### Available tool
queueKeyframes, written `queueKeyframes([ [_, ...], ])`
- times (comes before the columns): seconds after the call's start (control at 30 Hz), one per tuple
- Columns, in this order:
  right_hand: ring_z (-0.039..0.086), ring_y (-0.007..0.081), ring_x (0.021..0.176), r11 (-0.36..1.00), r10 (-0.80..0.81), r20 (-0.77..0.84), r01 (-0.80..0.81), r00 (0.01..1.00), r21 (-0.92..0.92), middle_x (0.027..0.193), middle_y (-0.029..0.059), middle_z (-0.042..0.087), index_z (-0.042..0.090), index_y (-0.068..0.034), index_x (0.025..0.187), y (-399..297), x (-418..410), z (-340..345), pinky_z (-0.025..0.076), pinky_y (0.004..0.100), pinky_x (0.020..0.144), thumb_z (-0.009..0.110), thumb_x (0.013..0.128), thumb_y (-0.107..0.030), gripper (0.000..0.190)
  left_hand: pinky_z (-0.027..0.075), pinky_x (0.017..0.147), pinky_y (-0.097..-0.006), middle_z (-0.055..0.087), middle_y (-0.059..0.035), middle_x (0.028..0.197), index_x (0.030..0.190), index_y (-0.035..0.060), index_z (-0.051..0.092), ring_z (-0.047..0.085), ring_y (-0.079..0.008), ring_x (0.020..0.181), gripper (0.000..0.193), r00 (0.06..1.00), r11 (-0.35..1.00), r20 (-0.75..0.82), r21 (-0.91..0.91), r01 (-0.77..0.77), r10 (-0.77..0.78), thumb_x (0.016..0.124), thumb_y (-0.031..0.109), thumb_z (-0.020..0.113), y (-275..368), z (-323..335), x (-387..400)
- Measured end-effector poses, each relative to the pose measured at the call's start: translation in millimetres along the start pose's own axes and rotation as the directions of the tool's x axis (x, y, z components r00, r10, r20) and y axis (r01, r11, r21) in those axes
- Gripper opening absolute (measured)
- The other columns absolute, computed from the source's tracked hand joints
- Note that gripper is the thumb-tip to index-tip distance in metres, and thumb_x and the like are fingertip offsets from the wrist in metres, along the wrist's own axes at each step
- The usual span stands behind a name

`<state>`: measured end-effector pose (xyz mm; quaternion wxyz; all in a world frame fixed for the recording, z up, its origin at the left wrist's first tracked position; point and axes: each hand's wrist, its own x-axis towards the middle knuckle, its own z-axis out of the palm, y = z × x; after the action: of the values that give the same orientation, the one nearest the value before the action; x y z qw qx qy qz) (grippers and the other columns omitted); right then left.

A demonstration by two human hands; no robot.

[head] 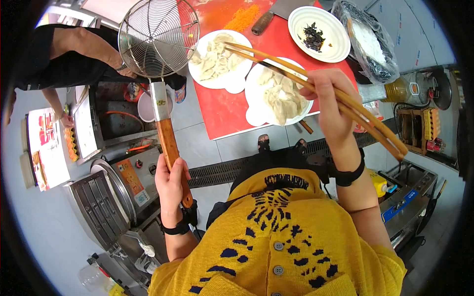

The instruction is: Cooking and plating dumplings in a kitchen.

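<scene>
My left hand [170,185] grips the wooden handle of a wire spider strainer [159,33]. Its round mesh basket is held up at the top left and looks bare except for small bits near the rim. In my right hand [329,100] is a pair of long wooden chopsticks [370,125]. Their tips reach over boiled dumplings [214,66] on the farther white plate [236,86]; I cannot tell whether they touch. Closer to me, a second white plate [258,115] bears more dumplings [283,98], partly behind the chopsticks and my right fingers.
Both plates rest on a red board [211,114], with chopped orange food [242,17], a cleaver [263,23] and a white bowl [339,46] of dark shreds. Bagged white powder [368,42] stands right. At left, another person's arm [89,46] is beside a sink [118,127].
</scene>
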<state>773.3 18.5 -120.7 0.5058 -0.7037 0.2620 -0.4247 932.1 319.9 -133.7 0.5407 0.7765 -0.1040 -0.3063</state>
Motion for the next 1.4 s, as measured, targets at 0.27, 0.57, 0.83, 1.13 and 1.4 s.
queueKeyframes([
  [0.27,0.064,0.0133,0.065,0.998,-0.027,0.015,0.026,1.000,0.054,0.077,0.0091,0.064,0.065,0.003,0.089,10,8,3,0.050,0.0245,0.059,0.060,0.093,-0.011,0.016,0.040,0.052,-0.0203,0.054,-0.0002,0.072,0.102,0.0036,0.051,0.050,-0.0067,0.057,0.010,1.000,1.000,0.001,0.013,-0.010,0.010,0.097,0.012,0.053,0,0,2],
  [0.57,0.065,0.0117,0.071,0.970,0.162,0.089,-0.175,0.983,0.168,0.085,0.0086,0.063,0.065,0.002,0.092,12,8,13,0.052,0.0231,0.062,0.060,0.094,-0.017,0.021,0.041,0.051,-0.0200,0.055,-0.0013,0.074,0.101,0.0035,0.050,0.051,-0.0072,0.058,0.009,1.000,1.000,-0.016,-0.025,-0.017,0.017,0.097,0.012,0.053,2,-2,-3],
  [0.83,0.066,0.0127,0.071,0.964,0.142,0.144,-0.170,0.979,0.204,0.085,0.0079,0.063,0.064,0.003,0.093,12,10,25,0.053,0.0238,0.064,0.057,0.095,-0.013,0.018,0.041,0.051,-0.0207,0.055,-0.0015,0.074,0.101,0.0037,0.050,0.051,-0.0077,0.058,0.009,1.000,1.000,-0.024,-0.027,-0.007,0.006,0.097,0.012,0.053,1,-3,-2],
  [1.13,0.064,0.0206,0.063,0.963,0.129,-0.140,-0.091,0.982,0.252,0.081,0.0132,0.064,0.058,0.003,0.100,-4,0,-74,0.055,0.0315,0.059,0.044,0.101,-0.024,0.031,0.041,0.052,-0.0202,0.054,-0.0010,0.073,0.102,0.0034,0.050,0.050,-0.0074,0.058,0.010,0.999,1.000,0.032,-0.018,0.006,-0.006,0.097,0.011,0.053,2,-4,-1],
  [1.4,0.060,0.0176,0.053,0.964,0.265,-0.188,-0.257,0.946,0.068,0.073,0.0105,0.062,0.057,0.003,0.093,-46,-43,-157,0.047,0.0249,0.047,0.045,0.101,-0.027,0.033,0.040,0.050,-0.0204,0.055,-0.0004,0.072,0.101,0.0031,0.050,0.051,-0.0068,0.056,0.009,0.990,0.998,0.132,0.057,0.041,-0.049,0.096,0.010,0.053,1,-12,-10],
])
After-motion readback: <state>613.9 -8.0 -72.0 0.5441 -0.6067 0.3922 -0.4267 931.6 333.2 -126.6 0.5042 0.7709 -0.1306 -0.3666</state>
